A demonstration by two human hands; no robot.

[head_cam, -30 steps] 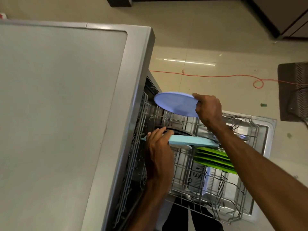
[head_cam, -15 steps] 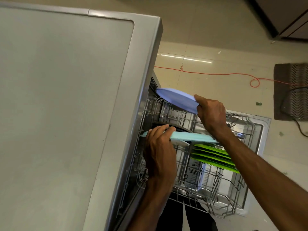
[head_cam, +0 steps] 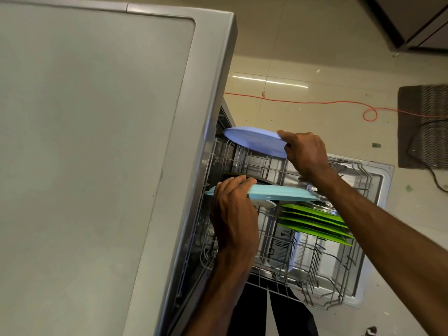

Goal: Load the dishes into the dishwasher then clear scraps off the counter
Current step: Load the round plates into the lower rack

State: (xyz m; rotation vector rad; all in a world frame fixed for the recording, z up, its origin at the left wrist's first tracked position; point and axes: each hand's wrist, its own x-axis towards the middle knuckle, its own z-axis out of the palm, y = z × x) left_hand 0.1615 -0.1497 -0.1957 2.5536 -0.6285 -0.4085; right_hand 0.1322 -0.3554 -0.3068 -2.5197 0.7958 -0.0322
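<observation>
My right hand [head_cam: 306, 154] pinches the rim of a round lavender plastic plate [head_cam: 254, 144], held near flat above the far end of the grey wire dishwasher rack [head_cam: 315, 270]. My left hand [head_cam: 234, 214], fingers [head_cam: 238, 184] curled over the rim, grips a round pale-blue plate [head_cam: 278, 192] lying level over the rack, just beside the dishwasher's grey metal top [head_cam: 97, 141]. Below it, a row of bright green plates [head_cam: 312, 221] stands tilted in the tines.
</observation>
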